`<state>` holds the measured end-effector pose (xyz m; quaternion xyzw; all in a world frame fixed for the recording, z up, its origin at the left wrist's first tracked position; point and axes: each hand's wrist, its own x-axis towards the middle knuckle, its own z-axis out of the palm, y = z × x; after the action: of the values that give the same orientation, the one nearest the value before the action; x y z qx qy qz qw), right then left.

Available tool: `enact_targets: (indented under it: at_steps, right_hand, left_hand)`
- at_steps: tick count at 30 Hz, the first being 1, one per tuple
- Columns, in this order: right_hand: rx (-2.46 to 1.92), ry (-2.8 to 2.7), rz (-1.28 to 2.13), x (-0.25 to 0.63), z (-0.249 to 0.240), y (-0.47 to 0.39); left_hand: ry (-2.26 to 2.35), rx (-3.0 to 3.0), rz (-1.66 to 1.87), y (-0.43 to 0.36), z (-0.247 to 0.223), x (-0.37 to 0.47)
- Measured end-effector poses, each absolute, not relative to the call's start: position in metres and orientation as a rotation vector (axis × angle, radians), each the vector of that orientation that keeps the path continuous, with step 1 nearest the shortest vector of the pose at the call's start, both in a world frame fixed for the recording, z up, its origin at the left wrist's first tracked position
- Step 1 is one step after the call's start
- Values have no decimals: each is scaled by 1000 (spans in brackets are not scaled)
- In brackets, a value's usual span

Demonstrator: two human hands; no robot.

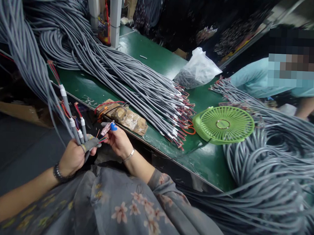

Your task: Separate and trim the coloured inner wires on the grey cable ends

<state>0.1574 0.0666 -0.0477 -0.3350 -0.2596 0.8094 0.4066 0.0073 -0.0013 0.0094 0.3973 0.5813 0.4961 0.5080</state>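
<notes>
Garment (103,201): grey, loose, printed with pale pink and yellowish flowers; right sleeve (158,180) ends near the elbow. Left wrist: dark, chunky bracelet (59,173); right wrist: slim silver-coloured bangle (130,154). Right hand (119,142): bright blue covering (113,126) on one fingertip, material unresolved.

A cable workshop or small factory floor is shown. Long gray cables (127,71) are laid in thick bundles across a green-topped bench (154,60), their ends stripped to thin colored wires and sleeved in white. More cable is heaped in loops (269,171) at the right, and dark strands are hung or piled in the background. A clear plastic bag (198,69) of small dark pieces and a green fan (223,124) are set among the bundles. Across the bench, a second person in light blue (255,75) is seen beside more cables.
</notes>
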Motion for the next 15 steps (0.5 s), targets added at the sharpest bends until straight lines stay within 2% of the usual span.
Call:
enact_targets:
  at_steps: [9, 15]
  right_hand:
    - [-863, -589, 2015, 151, -48, 65]
    - [-863, -627, 2117, 156, -41, 69]
  left_hand:
    - [1395, 995, 1142, -3, 3, 6]
    - [1411, 953, 1219, -10, 9, 3]
